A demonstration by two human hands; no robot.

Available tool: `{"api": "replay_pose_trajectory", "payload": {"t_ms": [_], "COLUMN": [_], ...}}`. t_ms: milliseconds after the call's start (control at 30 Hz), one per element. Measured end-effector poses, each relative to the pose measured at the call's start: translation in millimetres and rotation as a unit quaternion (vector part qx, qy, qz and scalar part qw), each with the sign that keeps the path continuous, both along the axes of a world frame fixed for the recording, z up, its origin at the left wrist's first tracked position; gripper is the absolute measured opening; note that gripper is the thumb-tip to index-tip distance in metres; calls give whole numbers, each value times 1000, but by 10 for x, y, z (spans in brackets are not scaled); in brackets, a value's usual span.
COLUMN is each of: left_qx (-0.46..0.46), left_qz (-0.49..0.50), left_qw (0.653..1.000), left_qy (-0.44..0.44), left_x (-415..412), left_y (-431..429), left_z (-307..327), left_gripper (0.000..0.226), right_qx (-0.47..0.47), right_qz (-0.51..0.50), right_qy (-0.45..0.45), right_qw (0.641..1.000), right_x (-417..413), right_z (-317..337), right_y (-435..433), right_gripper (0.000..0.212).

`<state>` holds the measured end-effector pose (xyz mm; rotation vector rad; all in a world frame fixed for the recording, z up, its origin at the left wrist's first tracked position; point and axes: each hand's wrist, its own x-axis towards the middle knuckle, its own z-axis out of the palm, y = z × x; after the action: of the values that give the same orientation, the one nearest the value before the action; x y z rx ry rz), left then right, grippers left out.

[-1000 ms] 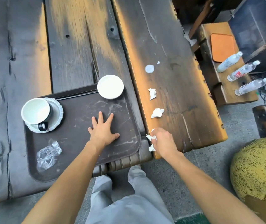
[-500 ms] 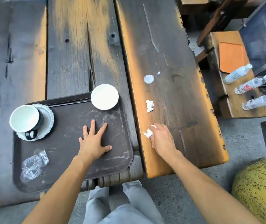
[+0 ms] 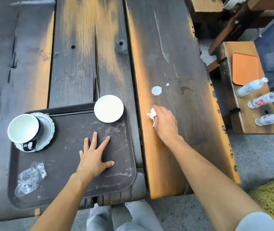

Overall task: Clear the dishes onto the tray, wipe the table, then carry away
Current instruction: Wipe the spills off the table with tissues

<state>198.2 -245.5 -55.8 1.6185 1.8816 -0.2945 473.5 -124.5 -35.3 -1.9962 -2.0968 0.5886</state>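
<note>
Tissue wad (image 3: pixel 151 115): soft, light, crushable; bunched in my right hand (image 3: pixel 165 124) on the orange plank (image 3: pixel 174 155), short of the white spill (image 3: pixel 156 90).
Right grip: fingers curled, pinching the tissue.
Left hand (image 3: pixel 93 157): spread flat, pinning the tray (image 3: pixel 63 164).
Cup (image 3: pixel 23 129): fragile ceramic on its saucer (image 3: pixel 47 129); I judge the handle safest.

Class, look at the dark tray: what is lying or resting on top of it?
On the tray: cup on a saucer, white dish, crumpled plastic and the flat left hand. The tray under them is hidden.
</note>
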Motion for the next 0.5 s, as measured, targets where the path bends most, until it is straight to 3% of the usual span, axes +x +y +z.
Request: {"api": "replay_pose_trajectory", "payload": {"t_ms": [133, 367, 500], "left_qx": [-1, -1, -4], "left_qz": [0, -4, -5], "left_qw": [1000, 1000, 1000], "left_qy": [0, 0, 2], "left_x": [0, 0, 3], "left_y": [2, 4, 7], "left_z": [-5, 5, 8], "left_gripper": [101, 101, 101], "right_qx": [-39, -91, -140], "right_qz": [36, 40, 71], "right_qy": [-44, -61, -113], "right_qw": [998, 993, 981], "right_x": [-1, -17, -35], "right_z": [-155, -195, -163], "right_y": [-66, -163, -103], "right_gripper": [42, 61, 72]}}
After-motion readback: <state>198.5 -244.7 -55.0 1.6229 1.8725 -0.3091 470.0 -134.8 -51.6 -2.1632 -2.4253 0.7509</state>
